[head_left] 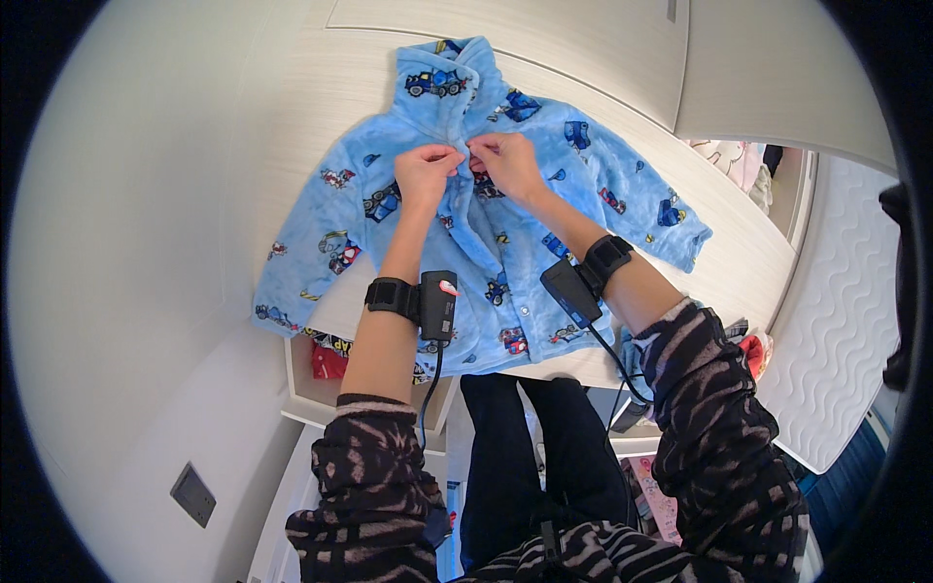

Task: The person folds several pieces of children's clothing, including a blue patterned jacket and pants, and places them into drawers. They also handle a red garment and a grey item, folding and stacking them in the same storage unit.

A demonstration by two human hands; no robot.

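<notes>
One blue printed fleece jacket (491,255) lies front up on a pale worktop (303,146), its two sleeves (313,233) spread outward, its single collar (432,85) at the far end. Just below that collar, two hands work close together: the fingers of the left hand (424,177) pinch the jacket's front opening, and those of the right hand (509,165) pinch it just beside. Two black boxes (438,303) are strapped on, one per forearm.
</notes>
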